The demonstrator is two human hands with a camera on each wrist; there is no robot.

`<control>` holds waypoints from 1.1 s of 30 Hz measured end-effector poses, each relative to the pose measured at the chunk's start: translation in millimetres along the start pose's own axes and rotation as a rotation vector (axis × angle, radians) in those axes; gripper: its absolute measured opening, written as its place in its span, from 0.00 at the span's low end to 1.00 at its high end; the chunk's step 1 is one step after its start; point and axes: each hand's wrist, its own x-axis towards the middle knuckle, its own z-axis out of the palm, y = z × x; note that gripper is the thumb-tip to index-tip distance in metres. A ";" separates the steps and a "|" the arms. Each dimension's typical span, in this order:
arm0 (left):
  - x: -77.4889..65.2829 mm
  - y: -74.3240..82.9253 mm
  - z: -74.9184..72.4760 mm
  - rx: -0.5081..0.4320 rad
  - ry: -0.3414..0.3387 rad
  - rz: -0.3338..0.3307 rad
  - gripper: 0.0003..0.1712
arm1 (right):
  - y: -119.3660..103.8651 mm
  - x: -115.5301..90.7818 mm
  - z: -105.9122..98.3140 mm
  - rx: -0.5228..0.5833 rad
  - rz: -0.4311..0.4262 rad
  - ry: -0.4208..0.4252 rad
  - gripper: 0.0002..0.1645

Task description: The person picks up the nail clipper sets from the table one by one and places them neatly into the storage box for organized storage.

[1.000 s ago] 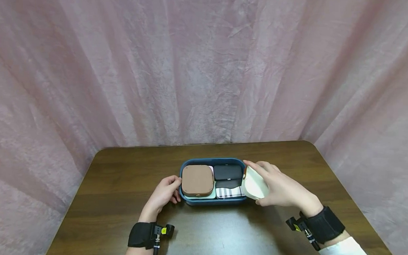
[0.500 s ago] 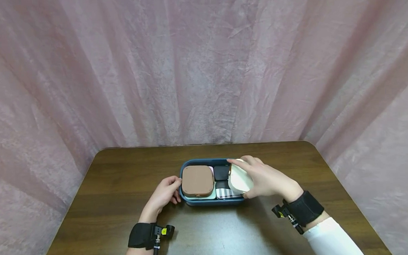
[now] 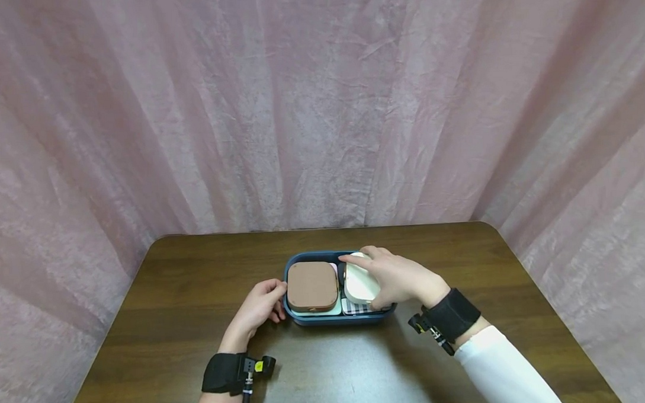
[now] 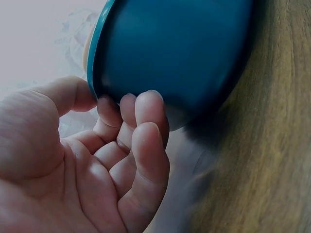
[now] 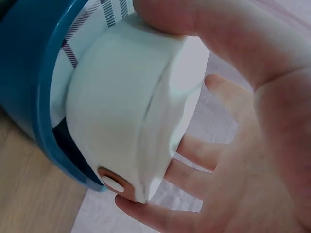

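A blue oblong tub [image 3: 339, 320] with rounded ends stands on the table. My left hand [image 3: 263, 301] pinches its left rim, the thumb at the edge and curled fingers against the outer wall [image 4: 180, 53]. My right hand [image 3: 402, 276] holds a small white rounded case [image 3: 360, 283] in the tub's right half, thumb on one side and fingers on the other. A brown tab with a pale snap [image 5: 112, 183] shows on the case. Left of it lies a brown square case [image 3: 312, 286]. Under the white case, a black-and-white plaid item [image 3: 353, 308] is partly hidden.
Mint-green material [image 3: 331, 309] peeks out beneath the brown case. A dark item shows narrowly between the two cases. The wooden table [image 3: 197, 277] extends around the tub, with a pink curtain [image 3: 319, 107] hanging behind its far edge.
My right hand has carried the white case leftward from the tub's right end to over the dark items, covering most of them. My left hand has stayed at the rim.
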 end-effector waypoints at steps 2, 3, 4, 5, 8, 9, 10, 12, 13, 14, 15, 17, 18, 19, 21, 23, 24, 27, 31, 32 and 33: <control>0.0 -0.1 -0.7 0.000 -0.001 0.000 0.19 | -0.9 2.5 0.2 -0.001 -0.005 -0.010 0.68; 0.0 -0.1 -1.2 0.000 -0.001 0.000 0.20 | -0.9 3.8 0.7 -0.001 -0.004 -0.014 0.68; 0.3 0.2 -1.0 0.001 -0.002 0.000 0.20 | -0.7 4.0 1.2 0.000 -0.001 -0.019 0.68; -0.1 0.8 -1.0 0.002 -0.002 0.000 0.20 | -0.4 4.3 2.1 0.001 0.002 -0.022 0.68; 0.1 1.9 -0.4 -0.001 0.000 -0.008 0.19 | 0.6 6.5 6.0 -0.002 0.009 -0.042 0.68; 0.0 2.3 -0.3 -0.002 -0.001 -0.010 0.19 | 0.9 7.2 7.5 -0.003 0.011 -0.052 0.67; 0.0 2.5 -0.1 -0.002 -0.002 -0.011 0.19 | 1.0 7.9 8.8 -0.003 0.013 -0.062 0.67; 0.3 2.8 0.1 -0.002 -0.003 -0.013 0.19 | 1.6 9.2 11.2 -0.003 0.021 -0.077 0.66; 0.2 2.9 0.1 -0.001 -0.004 -0.012 0.18 | 1.8 9.7 12.0 -0.003 0.023 -0.083 0.66; 0.1 3.0 0.0 -0.001 -0.004 -0.012 0.18 | 2.0 10.0 12.6 -0.001 0.025 -0.087 0.65; 0.0 3.0 -0.2 0.000 -0.003 -0.011 0.18 | 2.2 10.2 13.2 0.003 0.024 -0.089 0.65; -0.1 3.2 -0.6 0.001 0.000 -0.013 0.18 | 3.1 10.9 14.5 0.005 0.018 -0.088 0.65; -0.1 3.2 -0.8 0.001 0.003 -0.014 0.18 | 3.5 11.2 15.0 0.004 0.011 -0.084 0.65; -0.2 3.3 -1.1 0.001 0.005 -0.014 0.18 | 3.8 11.7 15.5 0.003 0.003 -0.081 0.64; -0.2 3.4 -1.5 0.001 0.011 -0.013 0.17 | 4.8 12.5 16.8 0.002 -0.006 -0.073 0.64; 0.0 3.5 -1.5 0.000 0.016 -0.012 0.17 | 6.1 13.1 18.5 0.006 -0.011 -0.061 0.65; 0.0 3.5 -1.3 0.000 0.018 -0.011 0.17 | 6.9 13.2 19.5 0.016 -0.010 -0.058 0.65; -0.6 3.4 -0.3 0.002 0.018 -0.015 0.17 | 10.4 13.2 25.1 0.053 -0.012 -0.057 0.66; -1.5 3.4 0.7 0.008 0.014 -0.018 0.16 | 15.8 11.6 33.5 0.092 -0.011 -0.057 0.67; -1.5 3.4 0.8 0.008 0.014 -0.018 0.16 | 16.6 11.2 35.0 0.097 -0.011 -0.052 0.67; -1.3 3.5 0.8 0.007 0.016 -0.017 0.16 | 17.0 10.6 35.7 0.101 -0.011 -0.044 0.67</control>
